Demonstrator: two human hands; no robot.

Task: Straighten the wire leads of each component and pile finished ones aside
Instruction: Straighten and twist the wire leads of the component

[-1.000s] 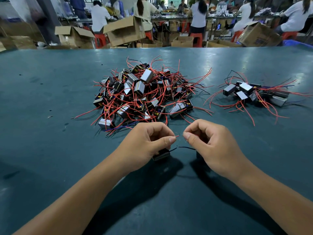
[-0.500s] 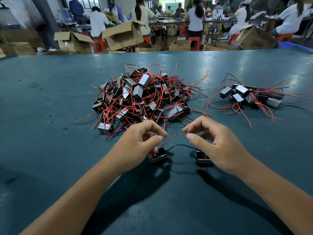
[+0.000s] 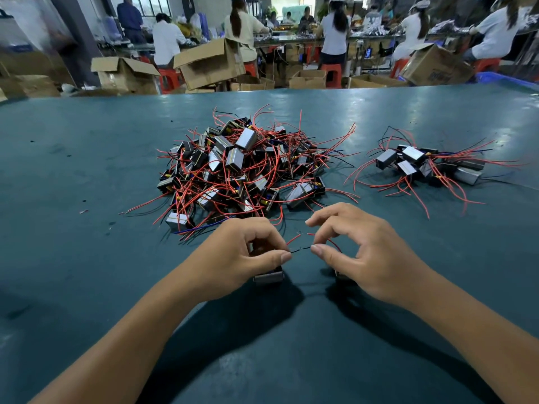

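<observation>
Low in the middle of the frame, the left hand [image 3: 245, 255] pinches a black wire [image 3: 297, 250] between thumb and finger, a small component [image 3: 268, 277] under it. Opposite, the right hand [image 3: 367, 252] pinches a red wire [image 3: 332, 242], fingers curled; what lies beneath it is hidden. Best to draw each lead out slowly, holding the body still. Above them sits the big tangled pile [image 3: 245, 170]; the smaller pile [image 3: 423, 167] lies at middle right. Both rest on a teal tabletop [image 3: 87, 170]; cardboard boxes [image 3: 210, 64] and seated workers fill the upper frame.
</observation>
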